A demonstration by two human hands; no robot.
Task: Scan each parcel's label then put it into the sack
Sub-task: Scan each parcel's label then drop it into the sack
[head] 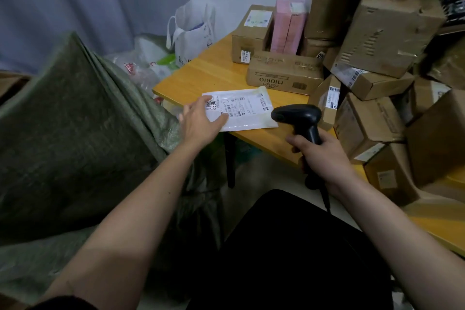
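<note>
Flat white parcel (241, 111) lies on the near corner of the yellow worktop (214, 70), label (236, 106) face up, "0663" printed big at its left end. Left hand (201, 121) reaches in over the parcel's left edge, fingers fairly straight and spread, thumb tip on the label, nothing curled round it; a flat touch, no real grip. Right hand (319, 151) has its grip clamped round the handle of a black barcode scanner (299, 118), whose head sits just off the parcel's right end, facing toward the label. Cable drops from the handle's base past the wrist.

Green woven sack (75, 113) stands to the left of the worktop, big and slumped, its fabric bunched beside the worktop corner; can't see its mouth clearly from here.

Right side of the worktop is stacked w/ cardboard boxes (377, 40), tilted every which way, most w/ shipping labels; one on top reads "7202". A low "MIORIO" box (284, 75) sits just behind the parcel, pink box (289, 25) upright behind that. White tote bag (193, 33) and plastic bags sit past the far corner by the wall.
</note>
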